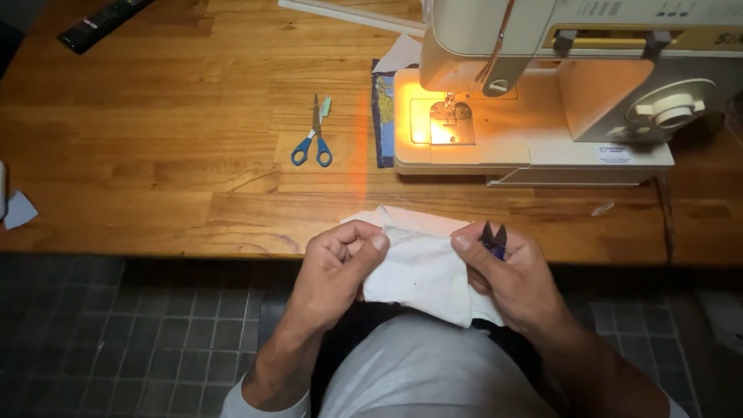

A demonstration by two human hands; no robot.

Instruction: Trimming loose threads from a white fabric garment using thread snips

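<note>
Cloth [422, 267], white, sits low in the middle of the frame, stretched between both hands just below the table [155, 155] edge. The left hand [334, 271] pinches its left edge with thumb and fingers closed; the right hand [515, 279] grips its right edge and also holds small snips [494, 238], blades pointing up. Blue scissors [313, 133] lie in the upper middle, left of the lit sewing machine [542, 85].

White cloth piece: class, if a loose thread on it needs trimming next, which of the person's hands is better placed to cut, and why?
Probably the right hand: it already holds the small snips, blades up, beside the white cloth. The left hand only pinches the cloth.
</note>
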